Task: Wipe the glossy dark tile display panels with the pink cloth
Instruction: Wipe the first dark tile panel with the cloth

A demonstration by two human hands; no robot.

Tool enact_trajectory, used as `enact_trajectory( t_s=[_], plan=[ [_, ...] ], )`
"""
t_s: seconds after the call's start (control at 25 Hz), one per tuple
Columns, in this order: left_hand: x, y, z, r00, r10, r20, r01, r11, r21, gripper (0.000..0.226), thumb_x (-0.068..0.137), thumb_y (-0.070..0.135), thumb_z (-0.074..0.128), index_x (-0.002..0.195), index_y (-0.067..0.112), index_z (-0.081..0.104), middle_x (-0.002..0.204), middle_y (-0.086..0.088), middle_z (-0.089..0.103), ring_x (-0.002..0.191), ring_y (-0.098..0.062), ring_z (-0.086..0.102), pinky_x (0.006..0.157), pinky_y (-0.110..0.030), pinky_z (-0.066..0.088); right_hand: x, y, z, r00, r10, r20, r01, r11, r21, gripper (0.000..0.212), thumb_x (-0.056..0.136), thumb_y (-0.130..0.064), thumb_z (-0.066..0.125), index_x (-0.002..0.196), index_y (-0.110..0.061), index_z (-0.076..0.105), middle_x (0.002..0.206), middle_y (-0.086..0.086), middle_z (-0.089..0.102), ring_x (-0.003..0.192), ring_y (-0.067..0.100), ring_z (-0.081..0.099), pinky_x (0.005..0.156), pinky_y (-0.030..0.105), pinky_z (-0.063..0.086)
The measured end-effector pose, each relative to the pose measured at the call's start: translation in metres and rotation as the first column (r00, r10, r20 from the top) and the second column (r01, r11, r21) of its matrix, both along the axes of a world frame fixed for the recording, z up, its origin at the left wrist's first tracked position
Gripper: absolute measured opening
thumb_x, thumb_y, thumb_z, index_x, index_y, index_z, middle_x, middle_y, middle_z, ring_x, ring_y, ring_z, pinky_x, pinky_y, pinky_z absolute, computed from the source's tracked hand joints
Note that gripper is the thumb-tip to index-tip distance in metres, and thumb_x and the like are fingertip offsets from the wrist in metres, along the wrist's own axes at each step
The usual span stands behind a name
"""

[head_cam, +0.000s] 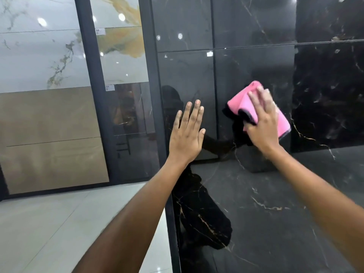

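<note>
Head view: left hand [187, 133] flat on dark panel [256, 194]; right hand [263, 123] flat, pressing pink cloth [246, 103].

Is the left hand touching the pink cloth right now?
Apart. The head view shows the left hand flat on the dark panel, with bare glossy tile between it and the pink cloth under the right hand.

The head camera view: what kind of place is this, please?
Probably a tile showroom. Tall glossy dark panels stand in black frames, with pale marble-look and beige sample tiles beside them carrying small labels. The right hand presses a pink cloth on one panel.
</note>
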State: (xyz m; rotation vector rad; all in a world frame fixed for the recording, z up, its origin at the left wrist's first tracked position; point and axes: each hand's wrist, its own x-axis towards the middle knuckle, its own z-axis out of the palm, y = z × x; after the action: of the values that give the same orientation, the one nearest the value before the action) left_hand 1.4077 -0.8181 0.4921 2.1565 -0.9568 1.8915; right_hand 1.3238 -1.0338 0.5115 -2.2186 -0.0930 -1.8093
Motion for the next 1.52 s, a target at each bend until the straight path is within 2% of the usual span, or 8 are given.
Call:
enact_trajectory(
  t_s=[0.12,0.32,0.52,0.76,1.08,1.28,1.4,1.52],
  plan=[
    [0.001,0.000,0.001,1.000,-0.005,0.005,0.005,1.000,-0.009,0.060,0.099,0.028,0.039,0.153,0.007,0.025,0.161,-0.008,0.022,0.149,-0.025,0.017,0.122,-0.042,0.011,0.013,0.028,-0.063,0.999,-0.025,-0.046,0.017,0.985,-0.169,0.095,0.066,-0.006,0.056,0.153,-0.024,0.023,0.160,0.007,0.020,0.149,0.026,0.006,0.115,0.055,0.015],
    [0.000,0.001,0.002,1.000,-0.005,0.004,0.005,1.000,-0.002,0.059,0.099,0.028,0.038,0.153,0.007,0.027,0.160,-0.008,0.022,0.149,-0.025,0.017,0.122,-0.041,0.010,-0.004,0.024,-0.142,0.960,-0.258,-0.107,0.013,0.423,-0.906,0.104,0.060,-0.019,0.067,0.152,-0.027,0.020,0.158,-0.002,0.020,0.146,0.027,0.016,0.118,0.043,0.007],
    [-0.001,0.006,0.004,0.999,-0.021,0.026,0.021,1.000,0.001,0.059,0.098,0.031,0.040,0.152,0.010,0.029,0.160,-0.006,0.024,0.149,-0.024,0.017,0.121,-0.040,0.010,-0.002,0.003,-0.016,0.999,-0.041,-0.005,0.041,0.986,0.159,0.086,0.068,-0.013,0.060,0.149,-0.018,0.034,0.159,0.006,0.022,0.147,0.033,0.014,0.115,0.046,0.012],
    [0.007,0.021,0.009,0.996,0.063,0.068,-0.065,0.998,0.020,0.061,0.097,0.041,0.039,0.153,0.019,0.028,0.161,-0.008,0.021,0.148,-0.032,0.013,0.120,-0.050,0.012,-0.007,0.033,-0.188,0.948,-0.279,-0.152,0.021,0.534,-0.845,0.098,0.068,-0.025,0.052,0.155,-0.030,0.007,0.163,-0.005,0.002,0.149,0.027,0.002,0.118,0.047,0.005],
    [0.010,0.021,0.007,0.996,0.053,0.077,-0.054,0.998,0.016,0.060,0.098,0.039,0.038,0.153,0.019,0.027,0.161,-0.008,0.019,0.149,-0.032,0.012,0.120,-0.051,0.010,0.015,0.028,-0.023,1.000,-0.019,0.025,0.023,0.986,-0.166,0.081,0.067,-0.008,0.052,0.147,-0.010,0.036,0.154,0.009,0.032,0.147,0.029,0.017,0.119,0.038,0.009],
    [0.009,0.021,0.007,0.998,0.035,0.053,-0.036,0.999,0.021,0.059,0.099,0.038,0.039,0.154,0.019,0.028,0.161,-0.008,0.019,0.149,-0.032,0.014,0.120,-0.052,0.011,0.005,0.018,-0.098,0.974,-0.162,-0.157,-0.102,0.306,-0.946,0.098,0.067,-0.009,0.056,0.154,-0.021,0.014,0.157,-0.001,0.024,0.146,0.021,0.018,0.120,0.038,0.009],
    [0.011,0.021,0.007,0.997,0.045,0.065,-0.047,0.999,0.027,0.059,0.099,0.037,0.038,0.154,0.018,0.027,0.161,-0.009,0.018,0.149,-0.033,0.013,0.120,-0.052,0.012,0.005,0.005,0.005,0.997,-0.013,-0.076,-0.025,0.877,-0.479,0.092,0.060,0.004,0.053,0.148,-0.012,0.034,0.152,0.008,0.034,0.143,0.030,0.025,0.121,0.034,0.011],
    [0.010,0.021,0.005,0.997,0.037,0.075,-0.040,0.999,0.033,0.058,0.100,0.036,0.038,0.154,0.018,0.027,0.161,-0.009,0.019,0.149,-0.033,0.014,0.120,-0.052,0.012,0.012,0.033,-0.039,0.996,0.041,-0.074,-0.060,0.963,-0.264,0.088,0.062,0.003,0.057,0.147,-0.010,0.036,0.155,0.003,0.028,0.147,0.024,0.016,0.121,0.034,0.005]
  ],
)
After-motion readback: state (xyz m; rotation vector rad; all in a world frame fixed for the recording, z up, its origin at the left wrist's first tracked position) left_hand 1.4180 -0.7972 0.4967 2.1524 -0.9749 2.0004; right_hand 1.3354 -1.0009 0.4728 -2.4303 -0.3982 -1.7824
